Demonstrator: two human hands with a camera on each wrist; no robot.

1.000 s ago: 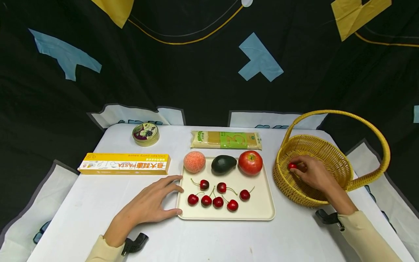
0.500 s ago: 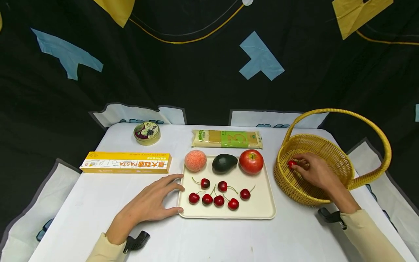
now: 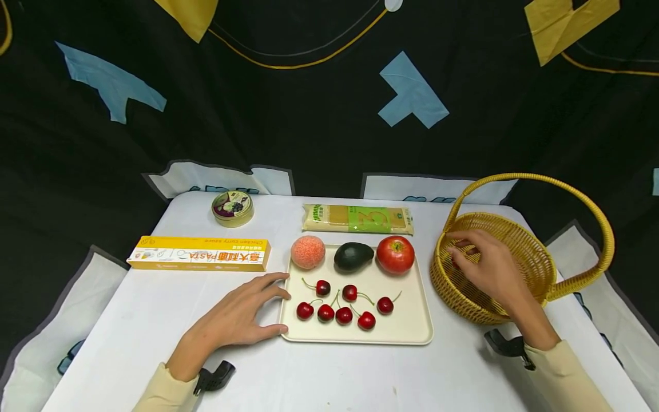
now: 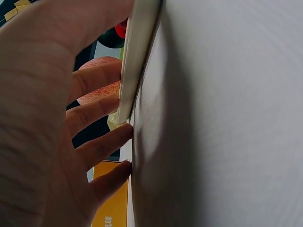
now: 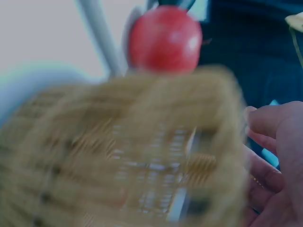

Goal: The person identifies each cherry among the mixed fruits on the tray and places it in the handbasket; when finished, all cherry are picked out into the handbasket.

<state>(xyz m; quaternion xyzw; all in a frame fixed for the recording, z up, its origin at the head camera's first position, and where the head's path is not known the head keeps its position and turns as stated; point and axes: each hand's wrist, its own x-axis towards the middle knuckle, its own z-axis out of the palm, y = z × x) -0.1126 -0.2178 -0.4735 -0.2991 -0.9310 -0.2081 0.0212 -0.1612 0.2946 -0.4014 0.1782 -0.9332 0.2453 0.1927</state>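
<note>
My left hand (image 3: 234,315) rests at the left edge of the cream tray (image 3: 407,332), its spread fingers and thumb touching the rim. On the tray lie several dark red cherries (image 3: 344,316) with green stems. Behind them sit a rough pinkish peach (image 3: 308,252), a dark green avocado (image 3: 353,257) and a red apple (image 3: 395,255). My right hand (image 3: 486,266) is over the inside of the yellow wicker basket (image 3: 535,257), fingers loosely bent with nothing visible between them. Below its thumb, a red cherry (image 3: 455,264) in the basket shows only in part.
A yellow pasta box (image 3: 198,253) lies at the left, and a round tin (image 3: 232,209) stands behind it. Beyond the tray is a bag of noodles (image 3: 357,219). The basket's tall handle (image 3: 592,209) arches over its right side. A black cloth hangs behind the white table.
My right hand has let go of the cherry inside the basket and risen a little, its fingers loosening. My left hand stays at the tray's edge.
</note>
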